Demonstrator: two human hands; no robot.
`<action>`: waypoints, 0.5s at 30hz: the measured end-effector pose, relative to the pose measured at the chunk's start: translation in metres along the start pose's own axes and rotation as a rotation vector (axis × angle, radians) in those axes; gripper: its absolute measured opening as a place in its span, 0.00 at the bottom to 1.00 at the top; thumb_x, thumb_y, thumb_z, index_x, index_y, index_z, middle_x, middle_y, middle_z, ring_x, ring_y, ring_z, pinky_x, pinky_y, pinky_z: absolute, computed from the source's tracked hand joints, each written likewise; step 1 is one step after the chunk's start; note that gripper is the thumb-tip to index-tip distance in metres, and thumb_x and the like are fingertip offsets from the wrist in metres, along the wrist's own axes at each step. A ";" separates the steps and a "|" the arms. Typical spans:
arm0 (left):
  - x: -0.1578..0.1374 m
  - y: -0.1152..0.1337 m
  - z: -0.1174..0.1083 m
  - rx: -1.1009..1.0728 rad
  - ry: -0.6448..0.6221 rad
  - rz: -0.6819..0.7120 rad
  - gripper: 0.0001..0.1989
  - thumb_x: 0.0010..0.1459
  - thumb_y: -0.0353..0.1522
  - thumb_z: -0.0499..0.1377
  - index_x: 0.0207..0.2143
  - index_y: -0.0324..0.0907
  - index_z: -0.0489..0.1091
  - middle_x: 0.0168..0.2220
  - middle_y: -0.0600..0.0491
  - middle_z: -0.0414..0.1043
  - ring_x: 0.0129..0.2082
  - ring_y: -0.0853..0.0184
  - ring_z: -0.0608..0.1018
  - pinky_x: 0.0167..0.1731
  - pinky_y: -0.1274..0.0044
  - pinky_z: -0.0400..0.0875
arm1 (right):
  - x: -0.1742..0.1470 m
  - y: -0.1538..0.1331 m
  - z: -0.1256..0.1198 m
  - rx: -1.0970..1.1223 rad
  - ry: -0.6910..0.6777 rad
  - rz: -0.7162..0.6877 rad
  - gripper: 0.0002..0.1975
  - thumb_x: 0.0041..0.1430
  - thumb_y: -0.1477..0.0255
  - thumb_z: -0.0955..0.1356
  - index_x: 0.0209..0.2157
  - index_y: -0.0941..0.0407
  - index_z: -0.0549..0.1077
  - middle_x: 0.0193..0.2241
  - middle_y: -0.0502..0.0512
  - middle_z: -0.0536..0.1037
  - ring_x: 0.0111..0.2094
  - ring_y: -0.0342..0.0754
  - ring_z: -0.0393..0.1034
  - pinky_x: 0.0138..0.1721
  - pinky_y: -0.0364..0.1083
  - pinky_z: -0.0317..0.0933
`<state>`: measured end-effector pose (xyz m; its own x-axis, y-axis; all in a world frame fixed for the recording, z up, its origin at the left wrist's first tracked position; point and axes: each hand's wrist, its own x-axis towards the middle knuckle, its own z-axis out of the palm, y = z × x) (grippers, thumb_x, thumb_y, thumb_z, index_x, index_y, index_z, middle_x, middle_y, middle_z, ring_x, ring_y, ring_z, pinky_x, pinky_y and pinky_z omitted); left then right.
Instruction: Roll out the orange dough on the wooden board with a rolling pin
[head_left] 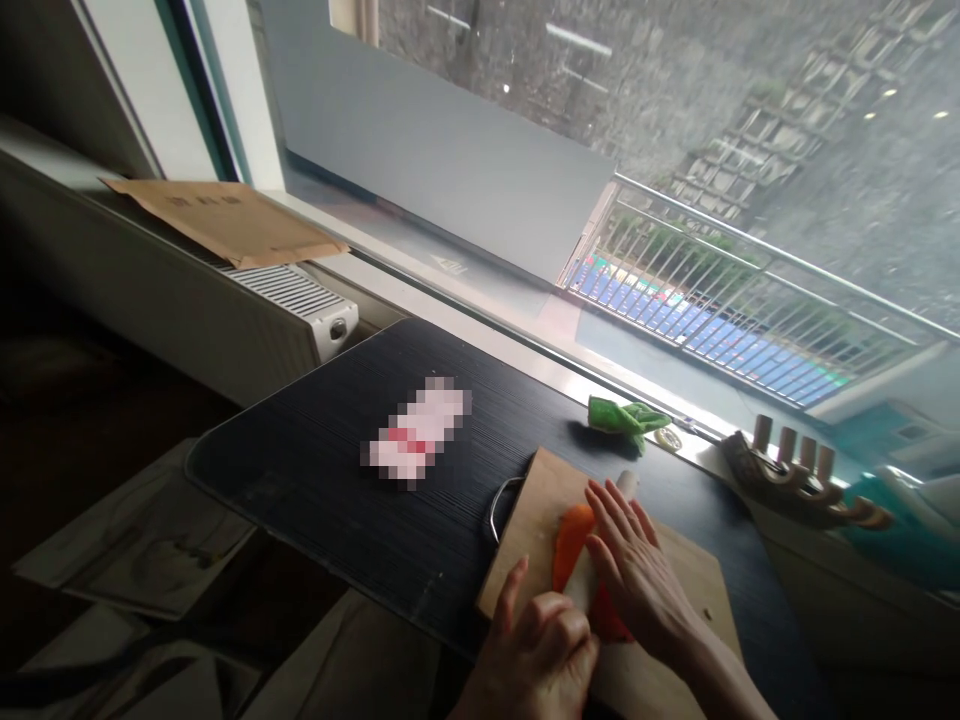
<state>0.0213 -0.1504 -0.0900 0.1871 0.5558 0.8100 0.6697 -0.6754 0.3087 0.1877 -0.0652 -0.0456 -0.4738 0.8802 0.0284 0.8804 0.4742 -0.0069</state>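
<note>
A wooden board with a metal handle lies on the dark table. On it sits an orange piece, with a redder part showing beneath my right hand; its kind is unclear. A pale, bar-like tool crosses the orange piece, its far end beyond my fingers. My left hand is closed around the near end of this tool, forefinger raised. Fingers stretched out, my right hand lies flat over the tool and the orange piece, hiding much of both.
A crumpled green cloth-like thing and a small round object are near the window sill. A blurred-out pinkish item lies left on the table. At right stands a rack with wooden pegs. A brown envelope rests on the radiator.
</note>
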 end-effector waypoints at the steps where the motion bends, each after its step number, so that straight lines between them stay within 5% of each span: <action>1: -0.001 -0.004 -0.004 -0.004 -0.014 -0.030 0.10 0.58 0.29 0.52 0.39 0.41 0.71 0.34 0.56 0.69 0.40 0.70 0.71 0.62 0.63 0.38 | 0.010 -0.008 -0.001 0.000 -0.005 -0.010 0.27 0.66 0.61 0.50 0.61 0.59 0.54 0.63 0.56 0.51 0.65 0.49 0.37 0.63 0.56 0.36; 8: -0.005 -0.029 -0.034 0.106 -0.173 -0.253 0.20 0.60 0.31 0.50 0.55 0.39 0.62 0.44 0.47 0.69 0.46 0.62 0.70 0.58 0.57 0.48 | 0.097 -0.072 -0.010 0.079 -0.047 -0.071 0.29 0.64 0.56 0.54 0.60 0.58 0.57 0.63 0.58 0.51 0.65 0.51 0.37 0.62 0.56 0.35; 11: -0.004 -0.020 -0.024 0.113 -0.140 -0.132 0.19 0.58 0.30 0.50 0.53 0.39 0.65 0.42 0.47 0.68 0.45 0.62 0.70 0.58 0.57 0.47 | 0.068 -0.051 -0.006 0.075 -0.042 -0.071 0.28 0.65 0.58 0.53 0.60 0.57 0.57 0.63 0.56 0.51 0.65 0.50 0.36 0.62 0.55 0.36; 15: 0.000 0.002 0.001 0.026 -0.004 0.034 0.09 0.57 0.29 0.53 0.37 0.43 0.72 0.36 0.55 0.69 0.41 0.68 0.70 0.62 0.60 0.38 | -0.007 -0.003 0.003 0.057 0.024 0.022 0.28 0.66 0.60 0.51 0.62 0.59 0.51 0.63 0.56 0.51 0.65 0.49 0.36 0.62 0.55 0.39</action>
<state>0.0235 -0.1518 -0.0898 0.2125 0.5346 0.8180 0.6812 -0.6812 0.2683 0.1886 -0.0724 -0.0486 -0.4529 0.8901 0.0514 0.8879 0.4555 -0.0644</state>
